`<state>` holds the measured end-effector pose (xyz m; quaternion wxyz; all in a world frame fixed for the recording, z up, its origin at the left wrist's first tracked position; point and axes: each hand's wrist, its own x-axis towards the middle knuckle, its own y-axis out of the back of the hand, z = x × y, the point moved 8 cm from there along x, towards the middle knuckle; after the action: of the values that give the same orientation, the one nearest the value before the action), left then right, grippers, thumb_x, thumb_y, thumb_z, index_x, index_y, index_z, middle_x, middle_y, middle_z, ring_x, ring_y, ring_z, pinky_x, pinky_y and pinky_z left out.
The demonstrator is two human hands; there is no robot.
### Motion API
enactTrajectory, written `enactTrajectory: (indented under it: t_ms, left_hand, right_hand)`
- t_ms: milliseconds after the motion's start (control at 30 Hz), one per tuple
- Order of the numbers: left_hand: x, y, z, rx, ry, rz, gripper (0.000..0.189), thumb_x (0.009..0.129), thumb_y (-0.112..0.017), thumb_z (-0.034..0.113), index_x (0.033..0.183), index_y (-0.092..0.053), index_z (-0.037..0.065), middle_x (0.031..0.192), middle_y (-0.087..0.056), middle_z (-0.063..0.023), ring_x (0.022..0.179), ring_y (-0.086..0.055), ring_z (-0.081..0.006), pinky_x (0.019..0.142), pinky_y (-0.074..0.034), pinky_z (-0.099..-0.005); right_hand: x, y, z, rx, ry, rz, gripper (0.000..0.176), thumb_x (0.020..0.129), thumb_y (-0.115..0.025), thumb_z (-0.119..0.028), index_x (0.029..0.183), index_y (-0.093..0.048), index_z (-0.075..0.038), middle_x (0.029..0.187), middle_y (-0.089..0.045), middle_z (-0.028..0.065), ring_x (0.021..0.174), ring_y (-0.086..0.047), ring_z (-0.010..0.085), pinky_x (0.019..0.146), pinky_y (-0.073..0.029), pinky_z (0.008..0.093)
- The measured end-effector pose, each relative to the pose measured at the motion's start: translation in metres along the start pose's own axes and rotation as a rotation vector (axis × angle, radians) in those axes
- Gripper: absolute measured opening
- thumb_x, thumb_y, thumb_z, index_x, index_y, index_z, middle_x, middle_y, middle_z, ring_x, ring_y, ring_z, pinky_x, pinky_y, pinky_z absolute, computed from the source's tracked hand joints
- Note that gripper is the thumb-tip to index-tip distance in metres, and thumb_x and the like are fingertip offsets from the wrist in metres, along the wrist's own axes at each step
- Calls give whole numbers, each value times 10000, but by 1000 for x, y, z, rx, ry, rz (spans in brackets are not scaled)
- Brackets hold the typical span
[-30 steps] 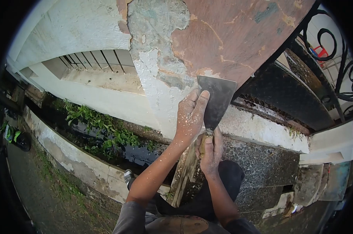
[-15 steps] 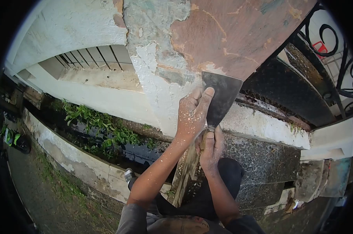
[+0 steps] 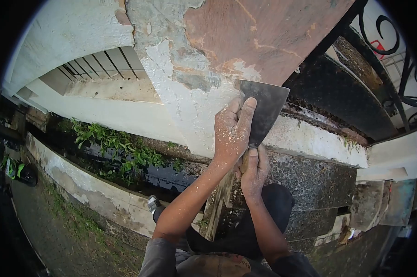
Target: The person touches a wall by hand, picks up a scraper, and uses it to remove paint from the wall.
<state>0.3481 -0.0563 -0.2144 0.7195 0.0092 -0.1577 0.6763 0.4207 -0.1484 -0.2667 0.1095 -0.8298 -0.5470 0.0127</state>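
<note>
A scraper with a wide dark metal blade point(image 3: 267, 110) is held in both hands, its broad edge up against the wall. My left hand point(image 3: 232, 128) grips the left side of the blade, thumb lying on its face; pale flakes and dust cover the fingers and forearm. Lower down, my right hand point(image 3: 254, 171) is closed round the handle, which is mostly hidden. Just above the blade edge, the pinkish-brown coating point(image 3: 264, 37) gives way to a pale bare patch point(image 3: 246, 70). Peeling white paint point(image 3: 194, 115) covers the wall to the left.
A barred opening point(image 3: 109, 69) is in the wall at left. Below it, green plants point(image 3: 121, 150) grow in a water channel point(image 3: 164, 179) behind a low concrete kerb point(image 3: 93, 191). A black metal gate point(image 3: 342, 97) stands at right. A pebbled slab point(image 3: 310, 189) lies underfoot, beside a wooden plank point(image 3: 219, 203).
The wall has shifted up and left in view, while the hands and scraper sit slightly further right. More of the pale patch shows above the blade edge. Both hands keep their grip.
</note>
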Motion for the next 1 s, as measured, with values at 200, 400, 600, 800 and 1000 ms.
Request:
enactTrajectory:
  t_ms: [200,400,600,800,1000]
  left_hand:
    - [-2,-7,3,-39,2,-33,316,889,-497,261,697,-509,10,602,-424,37,572,-323,-40,497,-299,-219]
    - [1,-7,7,-31,-42,-33,339,875,-512,279,682,-506,1,527,-385,17,515,-307,-56,451,-281,-248]
    - [0,-7,4,-66,-26,-38,320,873,-515,283,746,-547,-9,532,-395,19,529,-327,-56,455,-285,-237]
    - [7,-9,13,-164,-39,-62,310,867,-528,279,790,-569,-19,538,-408,29,519,-327,-52,444,-287,-234]
    - [5,-12,10,-48,-86,-36,327,872,-518,290,741,-557,-6,506,-395,22,493,-315,-44,424,-274,-240]
  right_hand:
    - [-5,9,-6,-35,-4,39,325,926,-387,-219,1161,-432,1,571,-404,-26,464,-362,22,404,-316,176]
    - [-1,5,-18,-20,-10,19,336,925,-391,-229,1163,-428,5,571,-399,-30,458,-344,22,399,-317,181]
    - [-1,2,-21,-14,7,29,314,923,-395,-244,1103,-453,6,575,-398,-38,461,-354,18,402,-318,177]
    - [-7,12,-1,-45,13,29,359,920,-401,-238,1172,-418,17,568,-386,-40,469,-353,22,412,-308,183]
    - [4,5,-27,-60,66,56,376,919,-404,-230,1205,-403,15,579,-391,-38,472,-352,23,419,-305,181]
